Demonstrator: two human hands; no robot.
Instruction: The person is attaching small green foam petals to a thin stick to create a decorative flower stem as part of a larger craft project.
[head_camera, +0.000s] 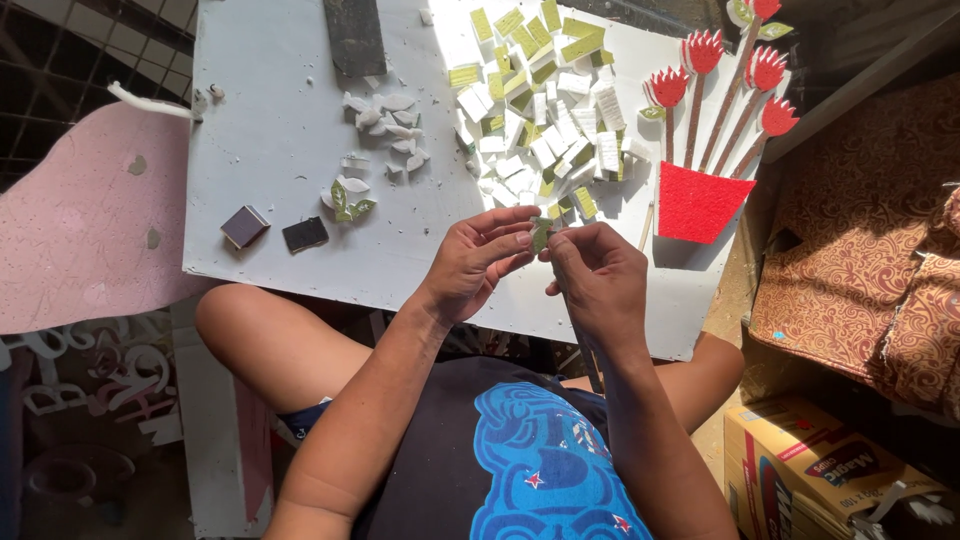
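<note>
Leaf piece (541, 234), small and green, is pinched between our two hands above the near edge of the white board (280, 150) across our knees. Largest is that board; on it we see a heap of green and white foam blocks (540, 110) just beyond our hands, and a red pot with red flowers (700, 200) to the right. Our left hand (478, 262) nips the leaf with thumb and fingertips; our right hand (598, 280) pinches its other side.
</note>
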